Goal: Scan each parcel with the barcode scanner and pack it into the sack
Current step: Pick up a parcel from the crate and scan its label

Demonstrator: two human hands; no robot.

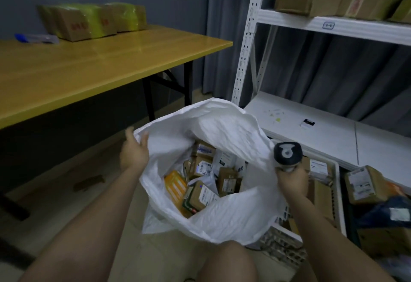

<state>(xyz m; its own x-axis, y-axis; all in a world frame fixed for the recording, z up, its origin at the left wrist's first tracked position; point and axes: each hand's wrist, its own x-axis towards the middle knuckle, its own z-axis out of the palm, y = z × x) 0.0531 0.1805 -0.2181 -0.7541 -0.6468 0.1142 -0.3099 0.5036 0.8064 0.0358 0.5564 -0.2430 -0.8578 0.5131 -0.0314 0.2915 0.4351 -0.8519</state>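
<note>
The left hand (134, 151) is reaching forward from a bare forearm, palm turned inward, with its fingers (143, 139) curling over the rim of the white sack (224, 126) and gripping that edge at the sack's left side. The right hand (293, 182) is rising from the lower right with the wrist bent upward, its fingers wrapped tight round the handle of the barcode scanner (287, 153) and also bunching the sack's right rim against it. The scanner is standing nearly upright, long axis vertical, its dark rounded head sitting directly above the right fingers; where its scanning window is aimed cannot be told. The sack is being held wide open between the two sets of fingers, its mouth facing up toward the camera. Inside it, below and between the fingers, labelled cardboard parcels (201, 166) are lying jumbled at mixed angles, with an orange packet (175, 183) toward the left fingers. Just beyond the right fingers a white crate (338, 192) is holding more parcels, and a brown box (364, 185) is sitting farther right. Far above the left fingers a yellow bench (89, 63) is carrying taped boxes (89, 22); a white shelf rack (311, 23) is standing beyond the right fingers
</note>
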